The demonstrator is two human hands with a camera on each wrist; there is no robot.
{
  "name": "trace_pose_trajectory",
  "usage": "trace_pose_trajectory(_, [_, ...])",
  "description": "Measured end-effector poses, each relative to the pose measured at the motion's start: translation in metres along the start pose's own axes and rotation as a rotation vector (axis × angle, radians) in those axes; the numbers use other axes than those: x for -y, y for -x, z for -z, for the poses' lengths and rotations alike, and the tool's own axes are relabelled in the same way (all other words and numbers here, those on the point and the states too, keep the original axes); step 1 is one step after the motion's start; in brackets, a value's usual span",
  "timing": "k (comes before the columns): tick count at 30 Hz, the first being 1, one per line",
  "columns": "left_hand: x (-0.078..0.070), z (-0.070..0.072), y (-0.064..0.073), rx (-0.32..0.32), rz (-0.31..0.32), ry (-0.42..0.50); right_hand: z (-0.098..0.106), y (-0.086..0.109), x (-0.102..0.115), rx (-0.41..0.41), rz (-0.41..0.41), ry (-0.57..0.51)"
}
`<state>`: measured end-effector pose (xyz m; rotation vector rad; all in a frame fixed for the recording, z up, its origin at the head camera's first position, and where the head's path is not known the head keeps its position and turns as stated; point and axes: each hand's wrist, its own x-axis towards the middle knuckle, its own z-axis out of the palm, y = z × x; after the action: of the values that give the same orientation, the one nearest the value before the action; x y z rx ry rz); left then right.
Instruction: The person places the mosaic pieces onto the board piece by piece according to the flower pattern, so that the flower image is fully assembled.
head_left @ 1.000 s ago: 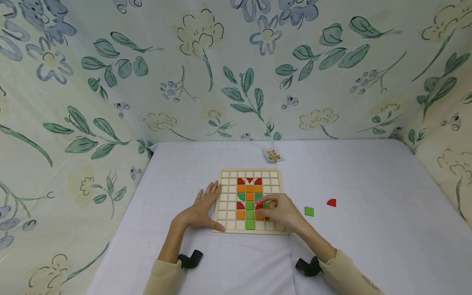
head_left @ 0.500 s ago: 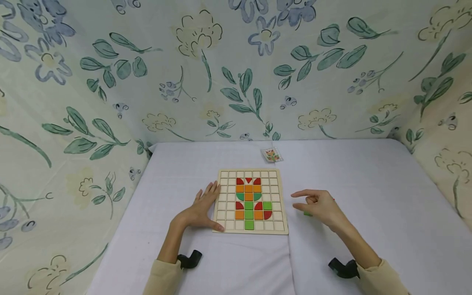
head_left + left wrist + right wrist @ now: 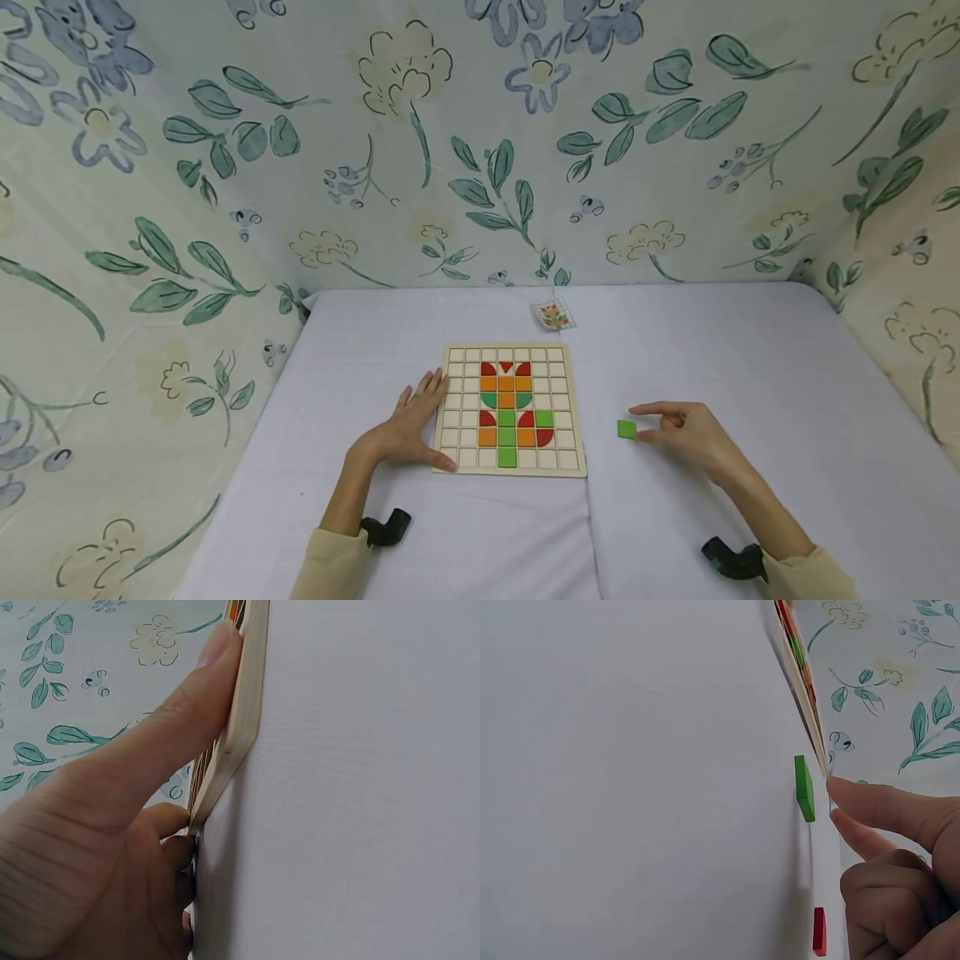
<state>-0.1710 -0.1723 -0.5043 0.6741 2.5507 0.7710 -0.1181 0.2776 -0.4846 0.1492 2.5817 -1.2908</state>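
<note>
A square wooden grid board [image 3: 558, 477] lies on the white table, with red, orange and green tiles set in its cells in a flower-like pattern. My left hand [image 3: 408, 429] spreads along its left side; the thumb presses the front left corner, and the other fingers touch the left edge. Right of the board, a loose green square tile [image 3: 626, 429] lies flat. Beside it hovers my right hand [image 3: 693, 437], thumb and index finger extended and apart, the other fingers curled, holding nothing. A red tile [image 3: 820, 931] shows in the right wrist view; the hand hides it in the head view.
A small card with a printed flower pattern [image 3: 553, 315] lies behind the board. White cloth [image 3: 810, 383] covers the table. A floral curtain [image 3: 420, 167] hangs at the back and both sides.
My right hand has left the board and moved right to the loose green tile. A green tile and a red one, earlier partly covered, now show at the pattern's right. The left hand stays.
</note>
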Motion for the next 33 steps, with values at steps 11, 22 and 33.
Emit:
trace_pose_trajectory(11, [0.0, 0.0, 0.0, 0.004, -0.003, -0.003, -0.006, -0.01, -0.004, 0.029, 0.001, 0.024])
trace_pose_trajectory(22, [0.001, -0.001, -0.002, 0.006, -0.006, 0.003, -0.004, -0.012, -0.008, 0.025, -0.033, -0.003])
trace_pose_trajectory(33, [0.0, 0.001, -0.001, 0.007, 0.0, -0.001, -0.007, -0.016, -0.006, 0.023, -0.017, 0.012])
